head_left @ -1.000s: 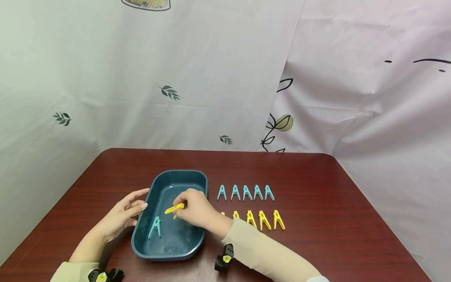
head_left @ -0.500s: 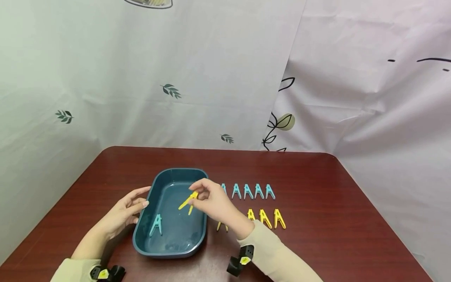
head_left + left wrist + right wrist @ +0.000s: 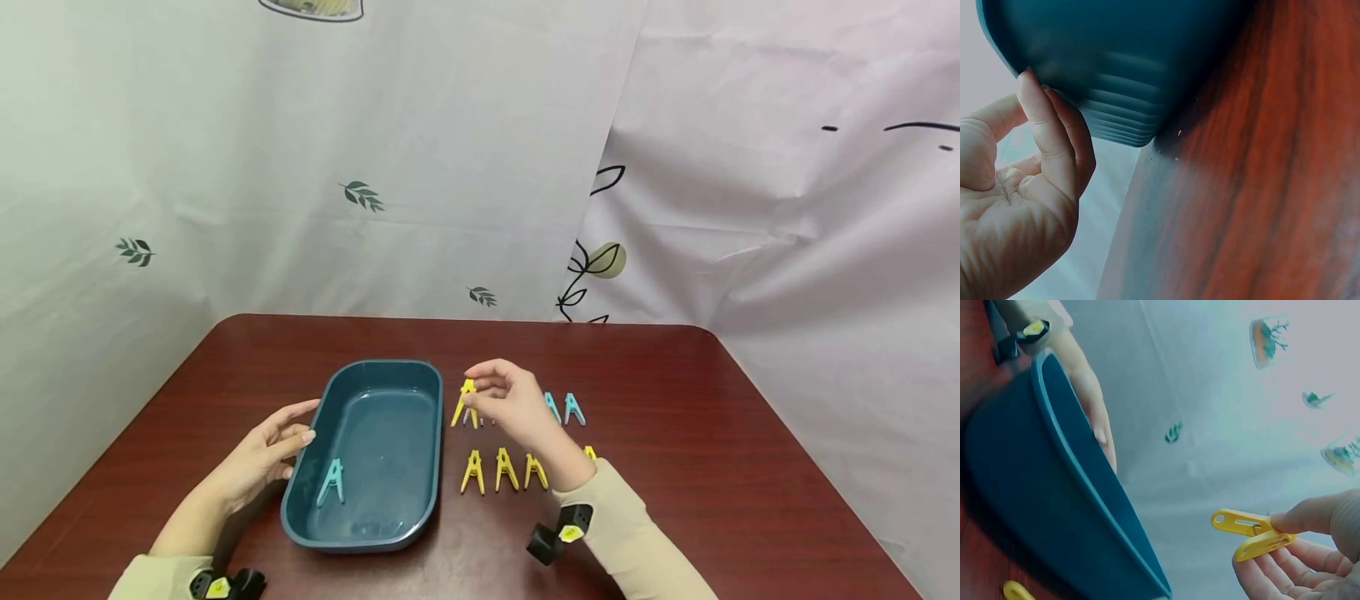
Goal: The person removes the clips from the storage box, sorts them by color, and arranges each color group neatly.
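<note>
My right hand point(image 3: 504, 402) pinches a yellow clothespin point(image 3: 464, 402) point(image 3: 1251, 533) in the air just right of the dark teal tub point(image 3: 420, 475), above the rows of pegs. A teal clothespin point(image 3: 331, 482) lies inside the tub near its left wall. My left hand point(image 3: 262, 454) rests with straight fingers against the tub's left outer wall point(image 3: 1116, 81); the fingertips point(image 3: 1034, 103) touch it. On the table lie yellow pegs point(image 3: 504, 469) in a front row and teal pegs point(image 3: 564, 407) behind, partly hidden by my right hand.
The dark red table point(image 3: 712, 467) has bare wood to the right and behind the tub. A printed curtain point(image 3: 375, 167) hangs close behind the table's far edge. Black wrist-camera mounts point(image 3: 553, 537) sit on both sleeves.
My right hand has lifted the yellow clothespin out of the tub and carried it right, over the rim to above the peg rows. The left hand has stayed at the tub wall.
</note>
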A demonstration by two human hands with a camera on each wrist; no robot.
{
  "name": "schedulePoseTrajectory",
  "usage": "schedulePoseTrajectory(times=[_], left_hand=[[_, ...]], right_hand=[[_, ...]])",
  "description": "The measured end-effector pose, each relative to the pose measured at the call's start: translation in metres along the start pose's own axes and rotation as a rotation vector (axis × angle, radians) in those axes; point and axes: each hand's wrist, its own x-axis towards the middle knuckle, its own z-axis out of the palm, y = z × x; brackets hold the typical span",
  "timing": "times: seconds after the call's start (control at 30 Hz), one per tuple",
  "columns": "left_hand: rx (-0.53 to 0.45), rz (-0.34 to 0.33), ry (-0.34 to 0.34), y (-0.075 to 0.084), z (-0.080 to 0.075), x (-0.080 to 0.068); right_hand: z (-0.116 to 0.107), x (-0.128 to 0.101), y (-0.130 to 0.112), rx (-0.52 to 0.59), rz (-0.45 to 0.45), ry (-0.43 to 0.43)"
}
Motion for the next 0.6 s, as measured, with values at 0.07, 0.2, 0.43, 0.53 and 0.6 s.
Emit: schedulePoseTrajectory(times=[0.07, 0.2, 0.43, 0.53, 0.6], left_hand=[[0.006, -0.004, 0.002, 0.0, 0.0, 0.0], [0.005, -0.001, 0.001, 0.0, 0.0, 0.0], [-0.032, 0.018, -0.018, -0.001, 0.001, -0.001], [-0.037, 0.023, -0.02, -0.002, 0.001, -0.001], [-0.04, 0.026, -0.021, -0.001, 0.001, -0.001]], right_hand=[[-0.007, 0.0, 0.002, -0.003, 0.018, 0.02], [-0.019, -0.001, 0.007, -0.006, 0.041, 0.057], [-0.042, -0.006, 0.018, -0.07, 0.056, 0.086], [-0.052, -0.009, 0.024, -0.087, 0.077, 0.094], [-0.058, -0.011, 0.028, -0.096, 0.087, 0.094]])
